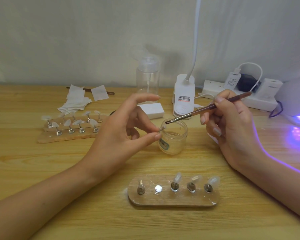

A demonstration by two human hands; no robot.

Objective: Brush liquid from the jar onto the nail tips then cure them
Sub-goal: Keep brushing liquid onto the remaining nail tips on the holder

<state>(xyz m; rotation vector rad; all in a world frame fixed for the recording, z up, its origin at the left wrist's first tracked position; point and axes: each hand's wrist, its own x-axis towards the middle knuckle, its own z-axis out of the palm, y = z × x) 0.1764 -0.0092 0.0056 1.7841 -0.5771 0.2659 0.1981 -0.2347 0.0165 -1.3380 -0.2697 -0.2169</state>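
Pinching a nail tip (163,126) on its small metal stand between thumb and fingertip, the left hand (118,129) holds it over the left rim of the open jar (173,142), which stands mid-bench (163,226). The right hand (232,129) grips the brush (206,110) like a pen, with its bristles just beside that tip above the jar's mouth. Near the front edge a wooden holder (171,200) carries three more nail tips (177,177). At the right edge the curing lamp (294,99) glows violet.

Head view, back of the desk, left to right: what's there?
white wipes → clear pump bottle → white lamp base → white power strip → glowing curing lamp
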